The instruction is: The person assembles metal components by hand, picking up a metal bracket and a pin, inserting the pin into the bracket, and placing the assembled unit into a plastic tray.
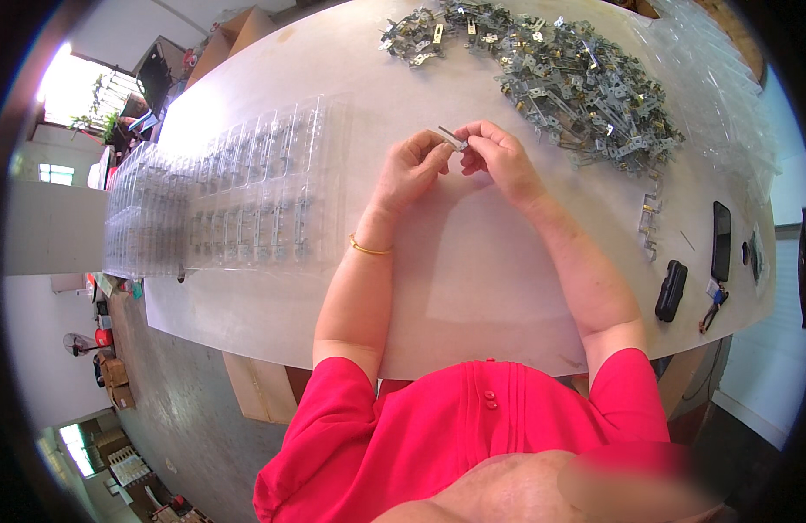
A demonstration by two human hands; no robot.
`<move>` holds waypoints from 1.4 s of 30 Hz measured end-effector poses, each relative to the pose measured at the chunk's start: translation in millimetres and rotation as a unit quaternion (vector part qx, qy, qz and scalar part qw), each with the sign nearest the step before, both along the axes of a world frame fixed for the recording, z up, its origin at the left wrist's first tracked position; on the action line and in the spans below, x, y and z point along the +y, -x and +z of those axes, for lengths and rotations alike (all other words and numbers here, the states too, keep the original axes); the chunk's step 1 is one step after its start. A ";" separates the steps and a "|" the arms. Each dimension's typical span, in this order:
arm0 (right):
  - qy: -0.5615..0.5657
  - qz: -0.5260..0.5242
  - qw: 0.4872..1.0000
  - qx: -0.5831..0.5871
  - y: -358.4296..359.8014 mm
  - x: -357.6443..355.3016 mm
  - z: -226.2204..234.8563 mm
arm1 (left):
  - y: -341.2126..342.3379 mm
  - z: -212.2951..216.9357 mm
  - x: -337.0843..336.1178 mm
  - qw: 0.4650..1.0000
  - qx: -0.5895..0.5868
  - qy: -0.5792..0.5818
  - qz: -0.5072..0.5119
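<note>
The person is standing at the white table (473,288), and both hands are meeting over its middle. The left hand (409,168) and the right hand (505,157) are each pinching a small metal bracket (453,139) between their fingers. A heap of brackets (577,83) is lying at one o'clock from the hands. Clear plastic trays (237,196) are sitting at nine o'clock. A black phone (721,241) is resting at three o'clock.

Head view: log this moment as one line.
left hand + right hand: both pinch small silver metal hardware piece | pile of grey metal brackets: beyond hands | clear plastic blister trays: person's left
</note>
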State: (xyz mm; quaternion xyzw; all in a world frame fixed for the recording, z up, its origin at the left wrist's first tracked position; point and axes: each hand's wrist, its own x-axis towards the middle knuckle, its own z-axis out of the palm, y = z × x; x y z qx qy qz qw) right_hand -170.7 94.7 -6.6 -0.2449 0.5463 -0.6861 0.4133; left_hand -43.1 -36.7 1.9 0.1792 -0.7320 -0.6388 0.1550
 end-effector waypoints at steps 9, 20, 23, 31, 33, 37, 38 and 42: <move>-0.027 0.000 0.998 0.052 1.4 -1.4 0.3 | 0.4 -10.8 3.5 0.997 0.010 0.073 -0.024; 0.019 -0.061 0.995 0.077 -0.9 -3.6 2.2 | 6.7 -8.7 16.7 0.973 0.067 0.195 0.106; 0.019 -0.055 0.992 0.114 -0.7 -4.4 -3.3 | 7.3 -13.5 14.9 0.967 0.081 0.220 0.100; 0.033 -0.090 0.989 0.116 5.0 -3.4 1.8 | 0.6 -2.9 8.5 0.992 0.057 0.095 0.062; 0.048 -0.102 0.990 0.081 10.3 -2.5 1.7 | -1.2 0.7 2.7 0.998 0.049 -0.038 0.021; 0.064 -0.109 0.990 0.069 16.2 -2.7 -5.0 | -2.9 8.1 -0.6 0.989 0.021 -0.136 -0.044; 0.065 -0.107 0.990 0.068 16.4 -2.9 -5.2 | -3.6 9.1 -0.6 0.987 0.021 -0.146 -0.060; 0.067 -0.116 0.987 0.085 14.5 -4.3 -5.3 | -3.6 6.8 -3.1 0.981 0.037 -0.167 -0.094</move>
